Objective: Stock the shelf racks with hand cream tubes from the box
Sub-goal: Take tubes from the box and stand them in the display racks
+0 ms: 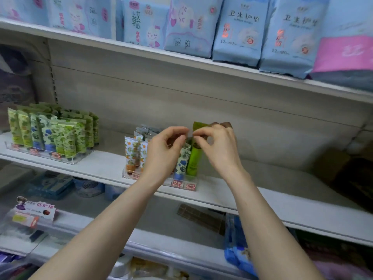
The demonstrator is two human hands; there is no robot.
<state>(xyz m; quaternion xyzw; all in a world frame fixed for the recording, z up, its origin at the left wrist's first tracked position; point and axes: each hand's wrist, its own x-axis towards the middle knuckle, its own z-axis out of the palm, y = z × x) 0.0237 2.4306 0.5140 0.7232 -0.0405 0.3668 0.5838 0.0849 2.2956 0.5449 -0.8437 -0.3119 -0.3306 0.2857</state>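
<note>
A clear plastic rack (186,186) stands on the middle shelf and holds upright hand cream tubes. An orange-patterned tube (132,153) is at its left front, and a blue-flowered tube (182,161) and a green tube (194,158) at its right. My right hand (216,142) pinches the top of the green tube. My left hand (164,150) reaches over the rack's middle with curled fingers; whether it holds a tube is hidden. A second clear rack (70,159) at the left is full of green-patterned tubes (50,132). The box is out of view.
Blue packets (238,29) line the top shelf above my hands. The middle shelf board (282,197) runs bare to the right of the rack. Lower shelves hold blue packs (236,245), a dark flat pack (201,218) and a labelled clear box (30,219).
</note>
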